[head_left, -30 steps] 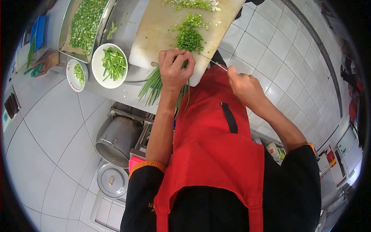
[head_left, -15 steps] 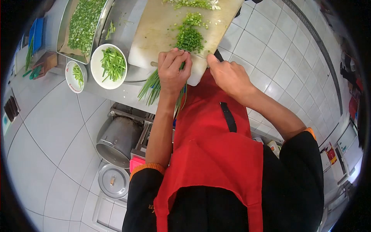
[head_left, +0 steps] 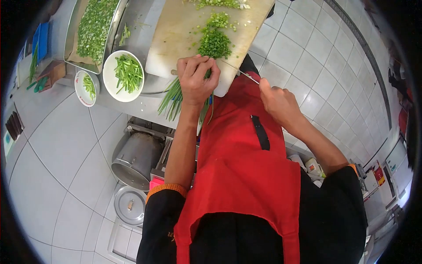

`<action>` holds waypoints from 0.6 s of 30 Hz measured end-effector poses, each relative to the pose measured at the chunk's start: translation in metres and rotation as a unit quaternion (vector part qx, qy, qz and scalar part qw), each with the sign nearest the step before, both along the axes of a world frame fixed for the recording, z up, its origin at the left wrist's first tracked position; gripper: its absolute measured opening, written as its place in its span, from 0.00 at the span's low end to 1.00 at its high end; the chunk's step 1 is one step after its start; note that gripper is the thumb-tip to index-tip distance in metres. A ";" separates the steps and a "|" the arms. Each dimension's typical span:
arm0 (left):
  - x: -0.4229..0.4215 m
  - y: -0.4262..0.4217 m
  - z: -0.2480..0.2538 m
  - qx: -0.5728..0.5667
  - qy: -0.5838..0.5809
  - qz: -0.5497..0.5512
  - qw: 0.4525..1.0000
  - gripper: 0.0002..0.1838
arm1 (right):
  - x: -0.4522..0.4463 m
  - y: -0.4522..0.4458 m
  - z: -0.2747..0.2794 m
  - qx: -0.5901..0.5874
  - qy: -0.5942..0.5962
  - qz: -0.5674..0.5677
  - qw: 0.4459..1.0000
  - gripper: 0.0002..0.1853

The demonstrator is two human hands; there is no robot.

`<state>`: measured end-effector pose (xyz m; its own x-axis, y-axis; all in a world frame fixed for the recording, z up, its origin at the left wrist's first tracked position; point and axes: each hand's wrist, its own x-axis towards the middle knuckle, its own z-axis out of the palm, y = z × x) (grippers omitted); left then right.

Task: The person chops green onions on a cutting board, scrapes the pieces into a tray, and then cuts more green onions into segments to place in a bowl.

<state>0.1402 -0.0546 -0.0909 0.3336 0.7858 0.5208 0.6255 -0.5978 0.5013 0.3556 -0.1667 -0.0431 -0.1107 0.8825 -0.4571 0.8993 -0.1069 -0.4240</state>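
Right grip (head_left: 278, 101) drawn back from cutting board (head_left: 176, 42), more knife (head_left: 249, 77) showing.

place=kitchen, commercial-looking | I'm in red apron (head_left: 246, 176) | metal desk (head_left: 154, 105): cutting board (head_left: 171, 48) w/ chopped greens (head_left: 214, 43), tray (head_left: 111, 35) of more | near desk: big metal pot (head_left: 137, 156), round lid (head_left: 129, 205) | pale tiles (head_left: 307, 53) both sides of me

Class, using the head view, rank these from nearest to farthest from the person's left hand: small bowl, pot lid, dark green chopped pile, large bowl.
1. Dark green chopped pile: on the board, just beyond the left hand.
2. Large bowl: on the bench, to the left.
3. Small bowl: farther left, past the large bowl.
4. Pot lid: lower left, below bench level.
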 end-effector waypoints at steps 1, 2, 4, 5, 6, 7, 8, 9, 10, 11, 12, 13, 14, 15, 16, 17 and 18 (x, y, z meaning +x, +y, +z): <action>-0.001 -0.001 0.002 -0.005 -0.001 0.002 1.000 0.12 | 0.001 0.000 0.002 0.016 0.019 0.002 1.000 0.06; -0.001 -0.001 0.004 -0.010 -0.001 0.004 1.000 0.12 | 0.003 0.000 0.004 0.031 0.038 0.005 0.999 0.06; -0.001 -0.001 0.003 -0.016 -0.004 0.004 1.000 0.12 | -0.003 0.011 0.012 0.051 0.050 0.000 0.997 0.06; -0.002 -0.003 0.003 -0.022 -0.008 0.003 1.000 0.12 | -0.007 0.016 0.016 0.070 0.062 -0.004 0.996 0.07; -0.003 -0.005 0.003 -0.024 -0.007 0.003 1.000 0.12 | -0.009 0.021 0.017 0.069 0.062 -0.004 0.996 0.07; -0.004 -0.006 0.003 -0.023 -0.013 0.001 1.000 0.12 | -0.011 0.027 0.016 0.062 0.072 0.002 0.995 0.07; -0.005 -0.007 0.002 -0.023 -0.020 -0.001 1.000 0.12 | -0.013 0.032 0.015 0.055 0.083 0.008 0.995 0.06; -0.005 -0.006 0.003 -0.023 -0.019 0.000 1.000 0.12 | -0.016 0.035 0.014 0.055 0.083 0.009 0.995 0.06; -0.005 -0.007 0.004 -0.023 -0.020 0.002 1.000 0.12 | -0.018 0.038 0.013 0.046 0.069 0.022 0.996 0.06; -0.004 -0.008 0.004 -0.022 -0.022 0.003 1.000 0.12 | -0.020 0.040 0.012 0.036 0.054 0.036 0.997 0.06; -0.005 -0.008 0.003 -0.023 -0.023 0.005 0.999 0.12 | -0.022 0.042 0.011 0.035 0.053 0.038 0.997 0.06; -0.005 -0.008 0.002 -0.024 -0.019 0.008 1.000 0.12 | -0.023 0.043 0.011 0.028 0.046 0.038 0.998 0.05; -0.005 -0.009 0.001 -0.025 -0.015 0.011 1.000 0.12 | -0.025 0.044 0.010 0.021 0.039 0.038 0.998 0.05; -0.005 -0.009 0.001 -0.026 -0.015 0.013 0.999 0.12 | -0.029 0.046 0.008 0.019 0.039 0.040 0.998 0.05; -0.004 -0.009 0.002 -0.027 -0.018 0.015 0.999 0.12 | -0.035 0.049 0.006 0.022 0.022 0.036 0.999 0.05; -0.004 -0.008 0.002 -0.028 -0.021 0.016 0.999 0.12 | -0.039 0.052 0.003 0.024 0.003 0.030 0.999 0.04; -0.003 -0.007 0.001 -0.028 -0.022 0.016 0.999 0.12 | -0.043 0.056 0.001 0.024 0.002 0.030 0.999 0.04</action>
